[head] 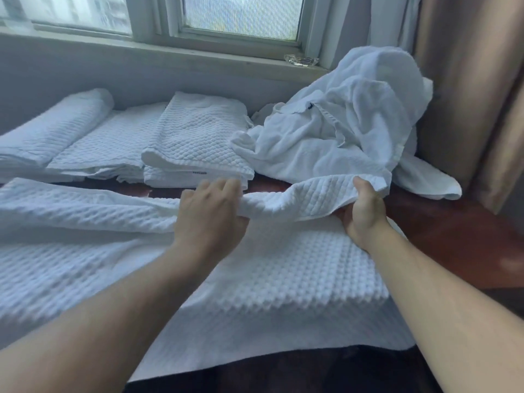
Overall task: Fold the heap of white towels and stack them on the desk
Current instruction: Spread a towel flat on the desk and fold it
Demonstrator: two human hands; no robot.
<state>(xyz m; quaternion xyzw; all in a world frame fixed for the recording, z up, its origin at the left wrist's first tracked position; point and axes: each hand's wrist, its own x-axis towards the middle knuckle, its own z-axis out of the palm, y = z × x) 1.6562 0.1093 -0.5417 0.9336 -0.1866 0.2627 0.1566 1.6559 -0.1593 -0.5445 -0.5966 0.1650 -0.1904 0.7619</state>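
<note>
White towel (283, 282) — left end cut off — hides right hand's (364, 214) fingers.

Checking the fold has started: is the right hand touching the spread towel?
Touching. The head view shows the right hand gripping the lifted edge of the spread towel.

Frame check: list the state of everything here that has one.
Spread towel: flat on the desk, far edge lifted, mid-fold.
Left grip: holds the lifted edge.
Right grip: holds the lifted edge's right end.
Folded towels: folded, in piles side by side by the wall.
Heap: crumpled, not yet folded.
Window: appears shut.
Curtain: hanging at the right.
</note>
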